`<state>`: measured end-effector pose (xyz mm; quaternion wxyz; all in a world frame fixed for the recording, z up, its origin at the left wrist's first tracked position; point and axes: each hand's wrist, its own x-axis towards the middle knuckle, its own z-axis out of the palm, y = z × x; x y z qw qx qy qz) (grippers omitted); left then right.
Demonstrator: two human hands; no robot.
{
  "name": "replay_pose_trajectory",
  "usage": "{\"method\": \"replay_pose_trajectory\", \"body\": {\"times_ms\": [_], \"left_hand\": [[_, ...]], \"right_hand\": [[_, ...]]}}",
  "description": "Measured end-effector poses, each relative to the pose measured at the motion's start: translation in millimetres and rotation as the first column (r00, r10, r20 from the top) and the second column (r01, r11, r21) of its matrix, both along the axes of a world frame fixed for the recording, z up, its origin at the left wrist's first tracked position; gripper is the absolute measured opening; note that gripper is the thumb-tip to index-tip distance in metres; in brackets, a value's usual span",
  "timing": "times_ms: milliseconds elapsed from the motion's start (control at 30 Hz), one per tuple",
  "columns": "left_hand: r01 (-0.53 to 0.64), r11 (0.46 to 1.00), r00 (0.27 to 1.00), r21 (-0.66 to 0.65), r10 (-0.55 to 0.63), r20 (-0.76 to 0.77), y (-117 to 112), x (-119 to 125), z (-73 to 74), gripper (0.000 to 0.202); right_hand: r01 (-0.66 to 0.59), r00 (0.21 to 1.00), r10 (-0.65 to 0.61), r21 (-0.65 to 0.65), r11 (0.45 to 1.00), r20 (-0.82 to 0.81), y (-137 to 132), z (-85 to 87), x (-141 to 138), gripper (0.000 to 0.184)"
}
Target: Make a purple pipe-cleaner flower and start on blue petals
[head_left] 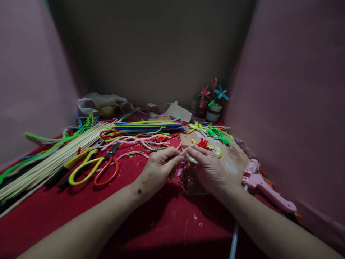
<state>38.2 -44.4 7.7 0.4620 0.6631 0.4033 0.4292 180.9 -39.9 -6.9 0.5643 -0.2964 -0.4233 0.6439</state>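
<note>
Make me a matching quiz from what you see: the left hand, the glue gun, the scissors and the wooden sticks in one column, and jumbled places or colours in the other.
Column one
1. left hand
2. glue gun
3. scissors
4. wooden sticks

Column two
A. one yellow handle loop, one red
B. a long, pale bundle on the left
C. near the centre, beside the right hand
D. pink, on the right

Right pairs: 1-C, 2-D, 3-A, 4-B.
</note>
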Motion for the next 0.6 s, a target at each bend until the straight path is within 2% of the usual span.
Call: {"method": "replay_pose_trajectory", "body": {"times_ms": [233, 367, 433, 500, 600], "left_hand": [[0.150, 0.970, 0.981, -0.191, -0.123, 0.147, -0.6, -0.6, 3.1, 0.020], [0.346, 0.877, 0.916, -0.332, -0.241, 0.320, 1.3, -4.6, 2.9, 0.022], [0.401, 0.842, 0.893, -0.361, -0.271, 0.360, 2.4, -5.4, 3.2, 0.021], [0.360, 0.863, 0.919, -0.354, -0.264, 0.292, 2.9, -4.4, 2.7, 0.022], [0.143, 0.969, 0.990, -0.202, -0.137, 0.045, 1.9, -1.3, 0.0, 0.020]], "right_hand": [[-0.108, 0.990, 0.103, -0.053, 0.993, -0.096, 0.4, 0.0, -0.9, 0.015], [-0.178, 0.979, 0.171, -0.051, 0.983, -0.110, -0.2, -0.6, -1.5, 0.024], [-0.179, 0.980, 0.175, -0.031, 0.983, -0.091, -0.5, -0.5, -1.8, 0.022], [-0.108, 0.993, 0.108, 0.010, 0.994, -0.043, 0.0, -0.3, -1.6, 0.015], [0.027, 0.999, -0.029, 0.064, 0.998, 0.038, 1.6, -0.8, -0.4, 0.013]]}}
